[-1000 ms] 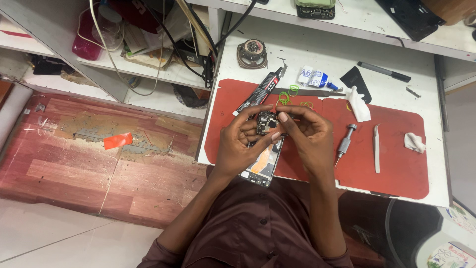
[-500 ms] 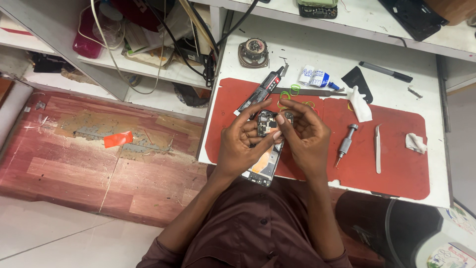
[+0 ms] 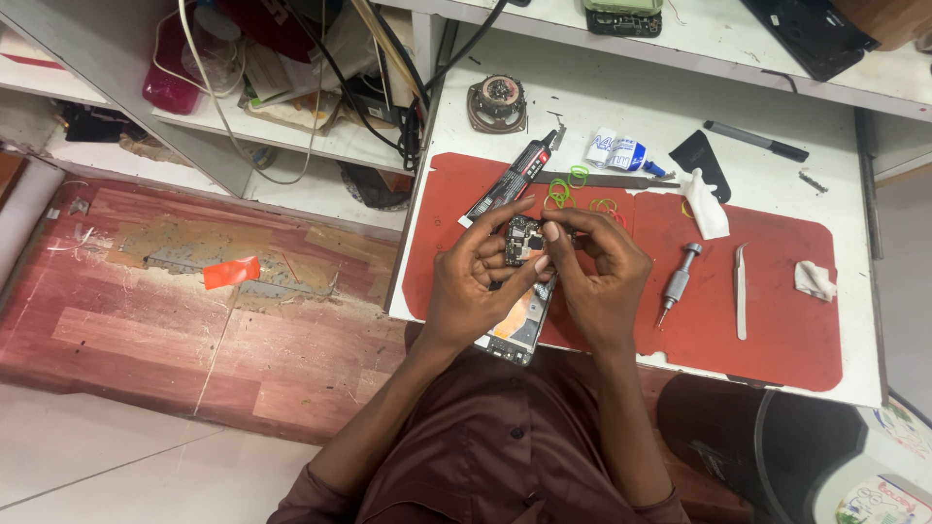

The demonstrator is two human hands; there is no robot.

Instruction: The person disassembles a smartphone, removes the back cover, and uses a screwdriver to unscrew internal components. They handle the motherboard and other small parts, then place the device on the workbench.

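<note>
Seen from the head camera, the opened phone (image 3: 521,291), a flat dark slab with exposed circuitry, lies lengthwise toward the person on the smooth red mat (image 3: 777,320). The left hand (image 3: 476,281) and right hand (image 3: 597,277) meet, both pinching its far end beside green rubber bands (image 3: 573,189).

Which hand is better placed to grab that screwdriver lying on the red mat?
Right, probably. The screwdriver lies just beyond the right hand on the red mat, while the left hand sits on the opened phone's far side, gripping it.
</note>
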